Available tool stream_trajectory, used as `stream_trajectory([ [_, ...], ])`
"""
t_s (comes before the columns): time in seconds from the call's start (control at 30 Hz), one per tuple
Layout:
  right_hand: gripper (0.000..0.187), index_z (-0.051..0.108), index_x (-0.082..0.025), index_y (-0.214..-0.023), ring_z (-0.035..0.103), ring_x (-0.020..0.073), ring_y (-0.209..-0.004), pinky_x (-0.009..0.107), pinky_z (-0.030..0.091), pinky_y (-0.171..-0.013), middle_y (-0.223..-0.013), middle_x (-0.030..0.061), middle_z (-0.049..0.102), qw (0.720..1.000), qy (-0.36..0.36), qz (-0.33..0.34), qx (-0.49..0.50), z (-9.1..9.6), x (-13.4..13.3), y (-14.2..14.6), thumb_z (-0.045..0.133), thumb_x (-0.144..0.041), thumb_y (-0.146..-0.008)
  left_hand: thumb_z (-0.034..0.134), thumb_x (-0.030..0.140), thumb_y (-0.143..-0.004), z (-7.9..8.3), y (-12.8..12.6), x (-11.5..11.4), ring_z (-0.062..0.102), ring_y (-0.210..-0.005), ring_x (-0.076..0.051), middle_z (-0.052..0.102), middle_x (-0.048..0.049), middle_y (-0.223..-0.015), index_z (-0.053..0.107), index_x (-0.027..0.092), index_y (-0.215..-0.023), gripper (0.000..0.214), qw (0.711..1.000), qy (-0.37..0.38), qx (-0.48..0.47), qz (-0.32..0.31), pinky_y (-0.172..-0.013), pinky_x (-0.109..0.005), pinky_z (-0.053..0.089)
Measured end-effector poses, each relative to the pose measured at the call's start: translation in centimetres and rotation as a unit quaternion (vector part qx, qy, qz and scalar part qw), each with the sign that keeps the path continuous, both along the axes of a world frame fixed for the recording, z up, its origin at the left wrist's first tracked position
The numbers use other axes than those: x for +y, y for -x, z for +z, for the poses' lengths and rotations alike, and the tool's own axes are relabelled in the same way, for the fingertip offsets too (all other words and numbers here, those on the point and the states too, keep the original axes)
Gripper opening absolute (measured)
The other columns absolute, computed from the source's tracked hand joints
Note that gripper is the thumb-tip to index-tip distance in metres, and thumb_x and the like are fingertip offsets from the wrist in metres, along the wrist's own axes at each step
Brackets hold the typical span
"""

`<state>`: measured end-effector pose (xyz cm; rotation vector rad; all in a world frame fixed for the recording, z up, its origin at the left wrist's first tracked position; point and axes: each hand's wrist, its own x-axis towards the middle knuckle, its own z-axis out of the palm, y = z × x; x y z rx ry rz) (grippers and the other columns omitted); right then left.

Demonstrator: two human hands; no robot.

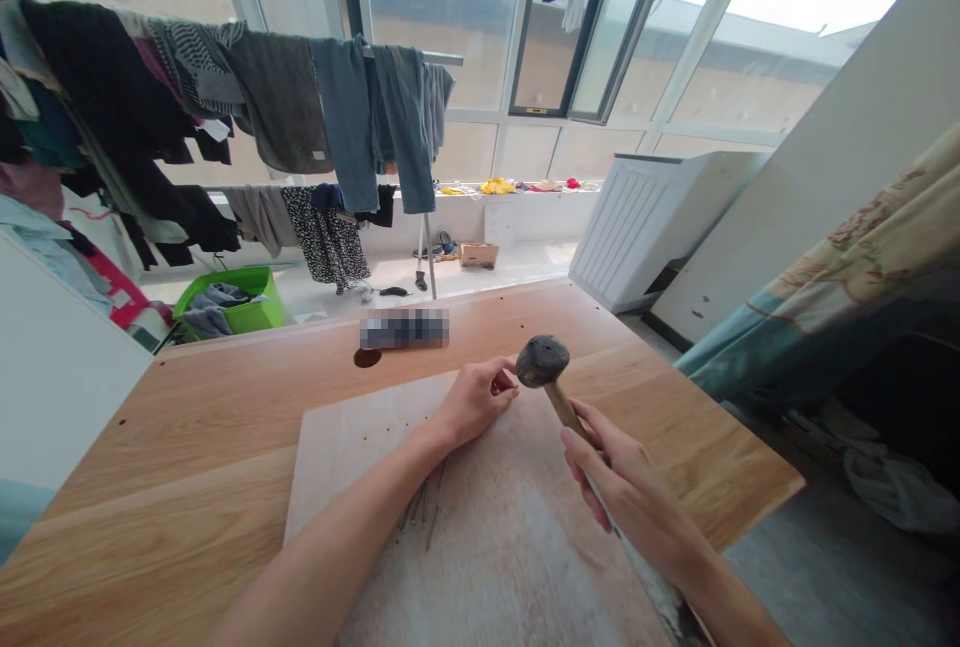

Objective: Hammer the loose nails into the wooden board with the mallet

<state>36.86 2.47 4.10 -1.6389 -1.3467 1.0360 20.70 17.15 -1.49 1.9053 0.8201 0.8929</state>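
My right hand (626,487) is wrapped round the wooden handle of a hammer (546,367), whose dark round head hovers just above the far edge of a pale wooden board (352,447). My left hand (476,399) rests on the board right beside the hammer head, fingers pinched together on something too small to make out, perhaps a nail. Several loose nails (424,507) lie on the board under my left forearm. The board lies on a wooden table (187,427).
A round hole (367,358) and a blurred patch sit on the table's far side. Beyond stand a clothes rack with hanging garments (300,117), a green laundry basket (240,302), a white appliance (645,217) and a patterned curtain (847,277) at right.
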Motion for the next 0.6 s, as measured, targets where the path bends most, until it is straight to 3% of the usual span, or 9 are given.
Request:
stream_trajectory([
  [0.13, 0.054, 0.051, -0.018, -0.14, 0.044, 0.0083, -0.036, 0.02, 0.037, -0.035, -0.061, -0.0095, 0.049, 1.0, 0.0, -0.003, -0.025, -0.4, 0.3, 0.6, 0.047, -0.051, -0.098, 0.07, 0.005, -0.078, 0.0, 0.0, 0.0, 0.064, -0.067, -0.013, 0.072, 0.0013, -0.074, 0.071, 0.015, -0.094, 0.019, 1.0, -0.004, 0.008, 0.01, -0.067, -0.021, 0.049],
  [0.6, 0.054, 0.057, -0.015, -0.135, 0.045, 0.01, -0.035, 0.021, 0.035, -0.036, -0.055, -0.0087, 0.05, 0.999, 0.001, -0.02, -0.035, -1.2, 0.1, 0.9, 0.049, -0.05, -0.095, 0.065, 0.007, -0.078, 0.0, -0.2, 0.1, 0.061, -0.068, -0.013, 0.07, 0.0012, -0.079, 0.069, 0.016, -0.107, 0.031, 1.0, -0.013, 0.012, -0.006, -0.069, -0.023, 0.05],
])
